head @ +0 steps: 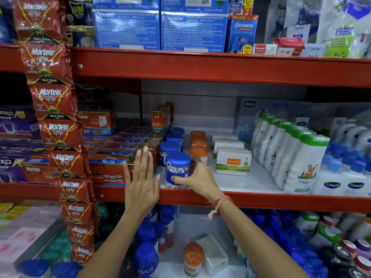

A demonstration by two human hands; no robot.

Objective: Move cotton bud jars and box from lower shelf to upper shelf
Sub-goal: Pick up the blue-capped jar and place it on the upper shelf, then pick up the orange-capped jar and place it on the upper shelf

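Note:
My right hand (197, 180) grips a blue-lidded cotton bud jar (177, 167) that stands at the front edge of the upper shelf (261, 201). Behind it stand more blue-lidded jars (172, 146) and orange-lidded jars (198, 151), with white Tulips cotton bud boxes (232, 161) to their right. My left hand (141, 183) is held flat with fingers apart, just left of the jar, holding nothing. On the lower shelf an orange-lidded jar (193, 258) and a clear cotton bud box (212, 252) lie side by side.
A hanging strip of red Mortein packets (58, 133) runs down the left. Stacked Mortein cartons (112, 155) fill the shelf left of the jars. White bottles with green caps (297, 157) stand to the right. Blue-capped bottles (146, 255) crowd the lower shelf.

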